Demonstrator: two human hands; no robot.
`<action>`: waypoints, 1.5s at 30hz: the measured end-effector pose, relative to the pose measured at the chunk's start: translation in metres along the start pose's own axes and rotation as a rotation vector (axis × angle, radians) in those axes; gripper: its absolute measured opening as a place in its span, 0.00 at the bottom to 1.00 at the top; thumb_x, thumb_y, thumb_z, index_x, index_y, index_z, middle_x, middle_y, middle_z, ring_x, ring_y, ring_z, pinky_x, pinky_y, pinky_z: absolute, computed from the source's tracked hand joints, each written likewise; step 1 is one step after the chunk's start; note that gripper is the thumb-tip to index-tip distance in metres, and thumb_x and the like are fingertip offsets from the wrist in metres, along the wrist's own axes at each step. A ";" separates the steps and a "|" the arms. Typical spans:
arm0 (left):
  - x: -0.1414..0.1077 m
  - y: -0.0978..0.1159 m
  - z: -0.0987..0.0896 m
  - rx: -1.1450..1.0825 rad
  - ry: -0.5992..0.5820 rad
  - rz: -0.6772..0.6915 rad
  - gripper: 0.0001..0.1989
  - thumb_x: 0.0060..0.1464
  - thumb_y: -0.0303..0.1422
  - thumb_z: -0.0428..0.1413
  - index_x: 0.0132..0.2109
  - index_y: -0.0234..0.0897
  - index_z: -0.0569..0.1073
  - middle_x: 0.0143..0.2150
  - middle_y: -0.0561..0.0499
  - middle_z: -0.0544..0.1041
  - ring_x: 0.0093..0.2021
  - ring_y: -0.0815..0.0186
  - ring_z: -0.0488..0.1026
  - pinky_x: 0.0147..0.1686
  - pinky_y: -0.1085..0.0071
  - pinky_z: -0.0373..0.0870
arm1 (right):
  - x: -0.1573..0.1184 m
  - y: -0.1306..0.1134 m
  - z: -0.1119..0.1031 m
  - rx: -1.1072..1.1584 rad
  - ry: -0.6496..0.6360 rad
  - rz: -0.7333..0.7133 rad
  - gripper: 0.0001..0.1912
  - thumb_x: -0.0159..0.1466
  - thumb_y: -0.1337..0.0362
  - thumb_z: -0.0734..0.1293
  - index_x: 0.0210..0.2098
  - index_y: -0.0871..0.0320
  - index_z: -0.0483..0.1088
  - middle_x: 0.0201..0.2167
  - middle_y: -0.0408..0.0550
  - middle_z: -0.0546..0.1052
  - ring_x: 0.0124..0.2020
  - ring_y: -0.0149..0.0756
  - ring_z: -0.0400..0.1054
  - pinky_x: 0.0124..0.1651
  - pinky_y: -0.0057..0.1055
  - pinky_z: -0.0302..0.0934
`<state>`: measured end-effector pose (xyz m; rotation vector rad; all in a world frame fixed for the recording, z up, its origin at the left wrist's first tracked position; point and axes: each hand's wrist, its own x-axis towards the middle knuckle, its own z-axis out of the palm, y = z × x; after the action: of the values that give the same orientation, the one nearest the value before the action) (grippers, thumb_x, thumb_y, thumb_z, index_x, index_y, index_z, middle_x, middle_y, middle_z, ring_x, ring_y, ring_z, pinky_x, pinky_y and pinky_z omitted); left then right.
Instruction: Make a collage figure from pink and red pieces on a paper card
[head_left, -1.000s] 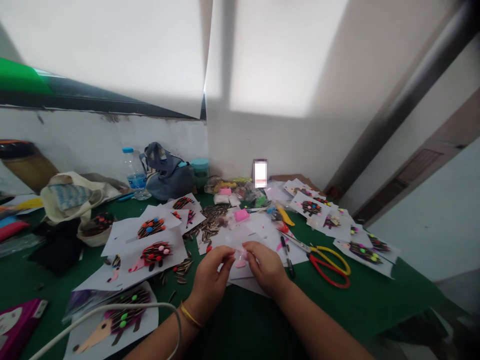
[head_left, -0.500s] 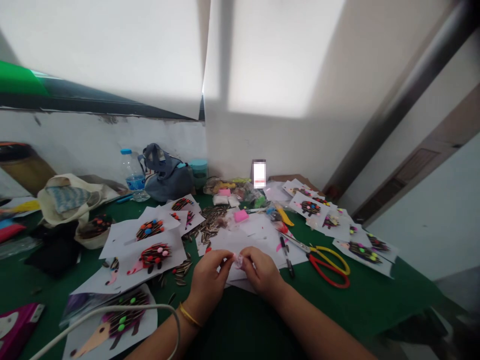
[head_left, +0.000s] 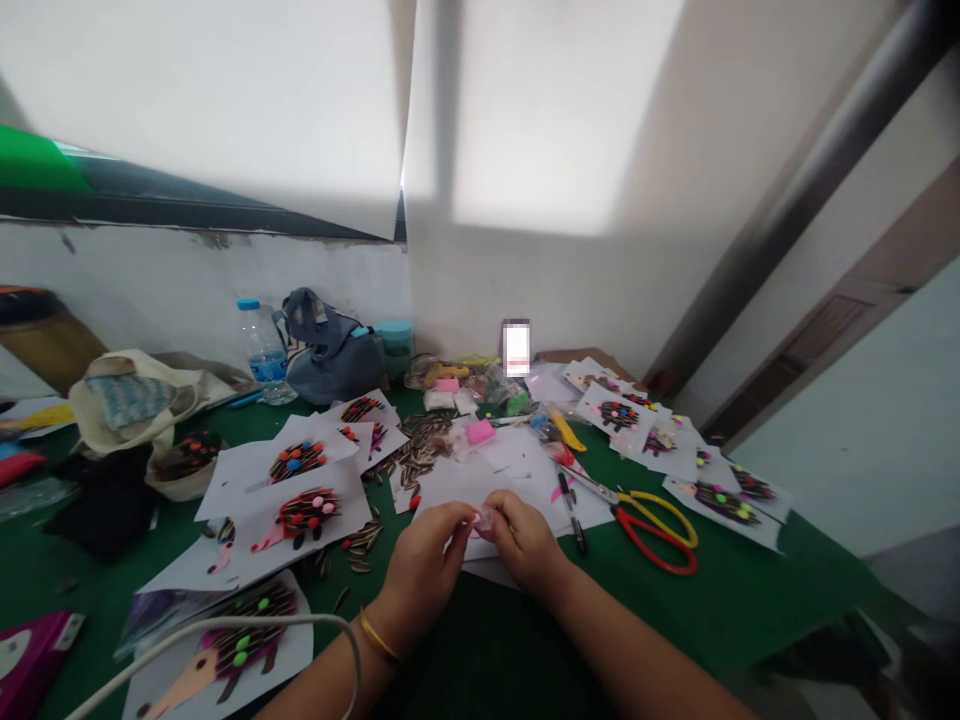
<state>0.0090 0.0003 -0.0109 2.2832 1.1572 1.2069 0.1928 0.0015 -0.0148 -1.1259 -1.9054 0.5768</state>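
My left hand (head_left: 429,550) and my right hand (head_left: 521,535) meet above the white paper, thumbs and forefingers pinched together. Between their fingertips is a small clear plastic wrapper (head_left: 482,521) with a pinkish tint; what is inside it cannot be made out. A white sheet (head_left: 450,482) lies under and behind the hands. Just beyond is a bright pink block of clay (head_left: 480,431), beside a heap of striped sunflower seeds (head_left: 421,452). To the right of my right hand lie a black marker (head_left: 571,514) and scissors (head_left: 660,523) with one red and one yellow handle.
Seed-covered hedgehog pictures lie at left (head_left: 304,515) and right (head_left: 724,502). A phone (head_left: 517,348) leans on the wall behind clay packets. A water bottle (head_left: 264,355) and blue bag (head_left: 334,350) stand at back left. A white cable (head_left: 247,622) crosses near my left forearm.
Both hands remain pinched on the wrapper, with small shifts of the fingers. My right hand has turned slightly, and more of the wrapper shows pinkish below the fingertips. The view has shifted a little.
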 end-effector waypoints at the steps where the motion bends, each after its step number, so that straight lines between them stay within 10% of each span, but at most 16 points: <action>1: 0.000 0.000 -0.001 0.010 0.000 -0.008 0.08 0.63 0.31 0.50 0.46 0.41 0.72 0.41 0.49 0.79 0.41 0.63 0.76 0.43 0.66 0.72 | 0.000 0.000 0.000 -0.010 -0.010 -0.013 0.09 0.70 0.64 0.56 0.38 0.55 0.66 0.30 0.43 0.74 0.32 0.33 0.68 0.36 0.28 0.60; 34: 0.008 0.013 -0.011 0.232 -0.074 0.136 0.09 0.63 0.30 0.50 0.45 0.39 0.74 0.35 0.47 0.75 0.38 0.61 0.69 0.42 0.62 0.66 | 0.000 0.002 0.001 0.086 0.005 0.048 0.08 0.70 0.63 0.56 0.39 0.55 0.66 0.30 0.42 0.72 0.31 0.32 0.67 0.36 0.28 0.61; 45: 0.002 0.011 -0.010 0.181 0.098 0.124 0.07 0.59 0.31 0.56 0.45 0.40 0.74 0.38 0.50 0.79 0.42 0.58 0.71 0.46 0.60 0.64 | 0.000 0.002 -0.001 0.084 -0.074 -0.126 0.17 0.68 0.52 0.60 0.47 0.56 0.68 0.40 0.48 0.75 0.40 0.38 0.69 0.45 0.32 0.63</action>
<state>0.0071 -0.0059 0.0030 2.4868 1.2209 1.3211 0.1950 0.0027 -0.0155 -0.9349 -1.9801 0.6295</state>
